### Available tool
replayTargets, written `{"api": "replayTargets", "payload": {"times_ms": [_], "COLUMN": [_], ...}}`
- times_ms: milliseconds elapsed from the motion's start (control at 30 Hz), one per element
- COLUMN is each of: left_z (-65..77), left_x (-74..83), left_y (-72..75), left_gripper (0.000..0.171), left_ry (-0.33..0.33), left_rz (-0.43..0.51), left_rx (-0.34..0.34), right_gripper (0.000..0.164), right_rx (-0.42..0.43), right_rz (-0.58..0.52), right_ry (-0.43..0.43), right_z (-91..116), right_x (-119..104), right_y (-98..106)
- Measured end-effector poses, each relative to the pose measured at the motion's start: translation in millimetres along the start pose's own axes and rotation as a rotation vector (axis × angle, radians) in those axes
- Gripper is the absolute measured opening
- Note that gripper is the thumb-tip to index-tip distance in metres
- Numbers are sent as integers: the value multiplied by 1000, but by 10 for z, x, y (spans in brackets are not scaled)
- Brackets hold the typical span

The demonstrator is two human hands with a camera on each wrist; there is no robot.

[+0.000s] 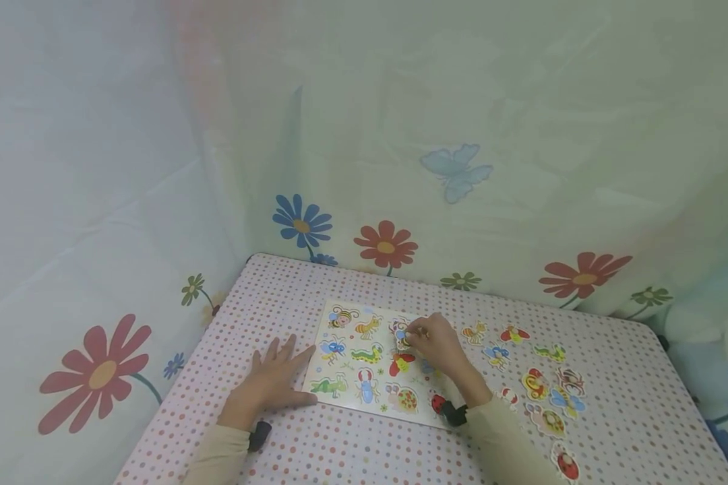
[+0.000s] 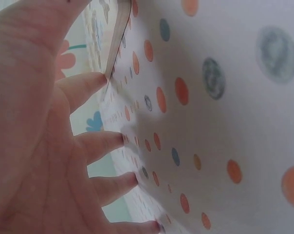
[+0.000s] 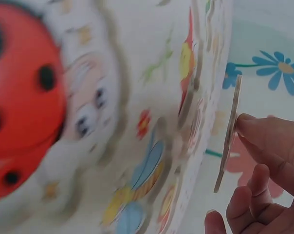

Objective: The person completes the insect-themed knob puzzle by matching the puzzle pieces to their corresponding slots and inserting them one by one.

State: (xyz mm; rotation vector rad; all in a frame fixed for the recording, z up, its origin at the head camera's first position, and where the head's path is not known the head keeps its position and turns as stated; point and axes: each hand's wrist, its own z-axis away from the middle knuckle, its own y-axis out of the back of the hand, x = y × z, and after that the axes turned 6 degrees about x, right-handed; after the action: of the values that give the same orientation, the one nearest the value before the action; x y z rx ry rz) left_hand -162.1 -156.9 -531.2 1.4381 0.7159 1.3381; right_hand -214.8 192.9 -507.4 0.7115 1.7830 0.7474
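Observation:
A puzzle board with pictures of insects lies on the dotted table. My right hand is over the board's upper right part and pinches a thin puzzle piece between thumb and fingers. The piece stands edge-on in the right wrist view, so its picture is hidden there. My left hand spreads its fingers at the board's left edge, palm down. In the left wrist view its fingertips touch the tablecloth, and the index finger meets the board's edge.
Several loose insect pieces lie right of the board, among them a ladybug, a caterpillar and a snail. Another ladybug is large in the right wrist view. A flowered curtain hangs behind the table.

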Motion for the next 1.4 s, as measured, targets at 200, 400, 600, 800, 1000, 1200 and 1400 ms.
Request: {"api": "replayTargets", "payload": {"times_ms": [200,400,600,800,1000,1200,1400], "left_z": [-3,-7,-13,-25,-28,-24,2], "left_x": [-19,-16,-21,-34,-32,-29,-22], "left_y": [-12,-6,-4,-26,-30,-12,19], "left_gripper": [102,101,101,102,102,102,101], "left_ry": [-4,-13,-10,-10,-16,-20,-28], "left_rz": [-2,7,0,-16,-14,-6,9], "left_rx": [0,4,-4,-12,-6,-6,0], "right_gripper": [6,6,5,5,10,11,12], "right_rx": [-19,-53,-76,-82,-118,-147,-153], "right_rz": [-30,-44,-53,-49,-25,-27,-3], "right_ry": [19,45,68,68,-15,-69,-74], "right_z": [-181,-365,-524,-659,-739,-786,-809], "right_x": [-197,-403,-572,-673,-716,-737,-752], "right_y": [-168,-375,-570,-735,-879,-965,-1014]}}
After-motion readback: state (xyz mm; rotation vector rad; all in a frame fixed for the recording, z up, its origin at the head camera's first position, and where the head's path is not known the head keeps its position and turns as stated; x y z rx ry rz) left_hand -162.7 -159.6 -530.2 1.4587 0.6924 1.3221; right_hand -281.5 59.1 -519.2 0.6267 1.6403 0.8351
